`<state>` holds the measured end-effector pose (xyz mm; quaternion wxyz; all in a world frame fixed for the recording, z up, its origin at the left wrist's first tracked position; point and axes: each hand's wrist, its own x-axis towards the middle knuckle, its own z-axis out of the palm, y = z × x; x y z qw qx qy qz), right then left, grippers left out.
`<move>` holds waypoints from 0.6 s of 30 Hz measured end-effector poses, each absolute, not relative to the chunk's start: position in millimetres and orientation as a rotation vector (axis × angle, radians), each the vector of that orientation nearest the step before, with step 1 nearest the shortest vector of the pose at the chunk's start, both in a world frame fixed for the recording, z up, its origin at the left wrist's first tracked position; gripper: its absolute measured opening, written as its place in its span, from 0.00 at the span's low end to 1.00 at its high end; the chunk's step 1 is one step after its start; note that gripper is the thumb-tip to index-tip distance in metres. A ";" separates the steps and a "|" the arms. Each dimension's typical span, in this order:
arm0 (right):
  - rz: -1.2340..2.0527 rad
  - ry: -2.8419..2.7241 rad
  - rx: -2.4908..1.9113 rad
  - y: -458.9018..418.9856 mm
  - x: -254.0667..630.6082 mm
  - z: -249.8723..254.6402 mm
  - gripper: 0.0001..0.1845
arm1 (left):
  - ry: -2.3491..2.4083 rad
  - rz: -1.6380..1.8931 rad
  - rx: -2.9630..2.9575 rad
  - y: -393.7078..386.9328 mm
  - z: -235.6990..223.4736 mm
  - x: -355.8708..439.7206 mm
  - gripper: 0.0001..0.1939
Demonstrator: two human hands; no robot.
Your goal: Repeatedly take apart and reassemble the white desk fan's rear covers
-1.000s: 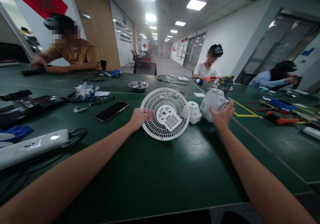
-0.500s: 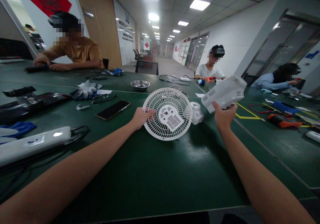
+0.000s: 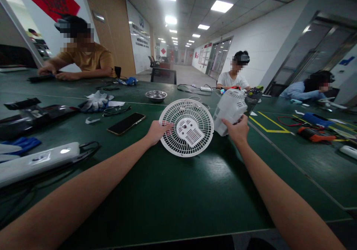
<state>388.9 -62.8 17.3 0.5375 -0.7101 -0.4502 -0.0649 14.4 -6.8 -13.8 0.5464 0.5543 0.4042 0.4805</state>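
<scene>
My left hand (image 3: 158, 132) is closed on the left rim of a round white fan grille (image 3: 170, 144), thumb over the slats. The grille stands tilted up, facing me, with a slotted white plate at its centre. Close by its right edge, my right hand (image 3: 237, 130) is closed around a white plastic fan housing (image 3: 230, 107) with vent slots at its top end. The housing is raised at a slant above the green table. Whether it touches the grille I cannot tell.
Left lie a phone (image 3: 126, 123), gloves (image 3: 96, 101) and a white power strip (image 3: 41, 161). A metal bowl (image 3: 156, 95) sits behind the grille. A dark object with a yellow-green top (image 3: 253, 96) stands beyond my right hand; an orange multimeter (image 3: 316, 134) lies right. Several people sit around the table.
My right hand has brought the housing left and down, close to the grille, and turned it more upright. It now covers the small white part beside the grille. My left hand stays put.
</scene>
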 end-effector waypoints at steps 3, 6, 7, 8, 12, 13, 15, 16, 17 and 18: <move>-0.220 -0.935 -1.705 -62.4 421.2 19.6 0.48 | 0.947 1.129 1.326 -8.6 -12.1 13.8 0.07; -0.225 -0.881 -1.781 -63.0 447.6 16.4 0.50 | 0.956 1.124 1.325 -8.9 -11.0 13.7 0.07; -0.208 -0.884 -1.798 -63.1 453.2 14.6 0.50 | 0.968 1.126 1.318 -8.5 -11.0 13.7 0.06; -0.187 -0.894 -1.805 -63.0 456.9 13.0 0.50 | 0.978 1.126 1.311 -8.0 -11.2 13.7 0.06; -0.188 -0.942 -1.733 -61.4 459.6 10.2 0.52 | 0.960 1.129 1.304 -6.8 -13.1 13.8 0.07; -0.209 -0.952 -1.701 -61.0 459.0 10.5 0.52 | 0.947 1.132 1.307 -7.0 -13.4 14.0 0.07; -0.251 -0.969 -1.635 -60.2 458.6 11.6 0.48 | 0.943 1.147 1.315 -8.1 -13.4 14.8 0.06; -0.264 -0.973 -1.607 -59.7 459.0 12.1 0.46 | 0.952 1.153 1.315 -8.8 -12.9 15.4 0.06; -0.271 -0.974 -1.586 -59.0 459.8 12.5 0.44 | 0.962 1.157 1.311 -9.6 -12.1 15.9 0.05; -0.273 -0.971 -1.570 -58.2 460.9 12.7 0.42 | 0.971 1.158 1.304 -10.3 -11.3 16.3 0.05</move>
